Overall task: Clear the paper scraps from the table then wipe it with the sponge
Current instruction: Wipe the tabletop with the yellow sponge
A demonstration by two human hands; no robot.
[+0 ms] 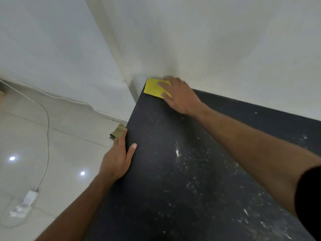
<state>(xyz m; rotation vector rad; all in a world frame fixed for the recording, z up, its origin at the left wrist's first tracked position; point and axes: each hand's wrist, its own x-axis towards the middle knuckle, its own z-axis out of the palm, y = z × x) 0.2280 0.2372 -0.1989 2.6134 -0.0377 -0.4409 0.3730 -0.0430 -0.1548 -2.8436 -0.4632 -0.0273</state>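
A yellow sponge lies flat on the far left corner of the black table, against the white wall. My right hand lies on top of the sponge with straight fingers pressing it down. My left hand holds the table's left edge, thumb on the top, fingers down over the side. White crumbs and small paper bits are scattered over the table's middle and near part.
White walls meet at the corner behind the table. On the tiled floor to the left run a white cable and a white adapter. A small olive-green object lies on the floor beside the table edge.
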